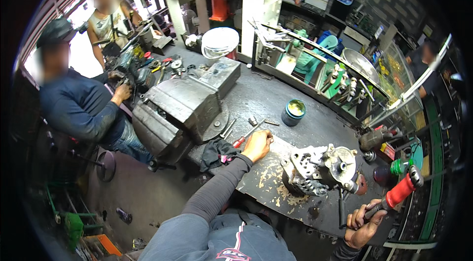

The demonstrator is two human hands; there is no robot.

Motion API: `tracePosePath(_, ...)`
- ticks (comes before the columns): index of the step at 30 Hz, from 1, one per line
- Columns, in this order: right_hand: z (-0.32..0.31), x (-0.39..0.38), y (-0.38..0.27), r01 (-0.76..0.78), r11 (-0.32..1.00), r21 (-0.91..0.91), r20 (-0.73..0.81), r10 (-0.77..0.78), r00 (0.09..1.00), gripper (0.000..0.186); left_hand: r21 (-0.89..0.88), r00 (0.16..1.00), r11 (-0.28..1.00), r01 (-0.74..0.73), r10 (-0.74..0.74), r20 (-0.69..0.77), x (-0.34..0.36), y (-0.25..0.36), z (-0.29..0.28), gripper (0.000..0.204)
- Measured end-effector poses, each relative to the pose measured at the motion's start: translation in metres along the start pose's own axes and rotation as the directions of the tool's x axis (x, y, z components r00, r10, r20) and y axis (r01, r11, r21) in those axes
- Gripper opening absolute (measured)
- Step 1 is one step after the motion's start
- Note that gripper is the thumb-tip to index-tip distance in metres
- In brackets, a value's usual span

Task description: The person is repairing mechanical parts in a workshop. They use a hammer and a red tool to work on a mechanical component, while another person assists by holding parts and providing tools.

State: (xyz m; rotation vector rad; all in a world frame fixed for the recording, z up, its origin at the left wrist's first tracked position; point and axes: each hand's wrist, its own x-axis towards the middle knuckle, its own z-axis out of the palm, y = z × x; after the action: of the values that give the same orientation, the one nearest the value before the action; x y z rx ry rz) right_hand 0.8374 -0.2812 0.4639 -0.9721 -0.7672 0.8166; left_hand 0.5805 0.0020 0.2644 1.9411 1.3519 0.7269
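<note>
Head view: left hand [257, 145] closes on a red-handled screwdriver [245, 139] mid-workbench [276, 98]; right hand [363, 221] grips a red-handled tool [396, 193] at the near edge. The alternator [320, 167] between them looks still assembled, with work remaining.

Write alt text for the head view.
At a dark workbench, the left hand grips a red-handled screwdriver; the right hand holds a red-handled tool beside an alternator. A large bench vise and two other people sit left.
</note>
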Motion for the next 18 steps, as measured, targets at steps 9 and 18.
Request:
tracePosePath(9,-0.032,-0.03,-0.007,-0.018,0.999,-0.038,-0.125,0.013,0.992,0.049,0.199,0.995,0.977,-0.074,0.057,0.086,-0.013,0.004,0.045,0.023)
tracePosePath(18,-0.023,-0.023,0.0,-0.074,0.995,0.062,-0.135,0.082,0.988,0.046,0.151,0.985,0.974,-0.171,0.171,0.014,0.007,0.005,0.054,0.014)
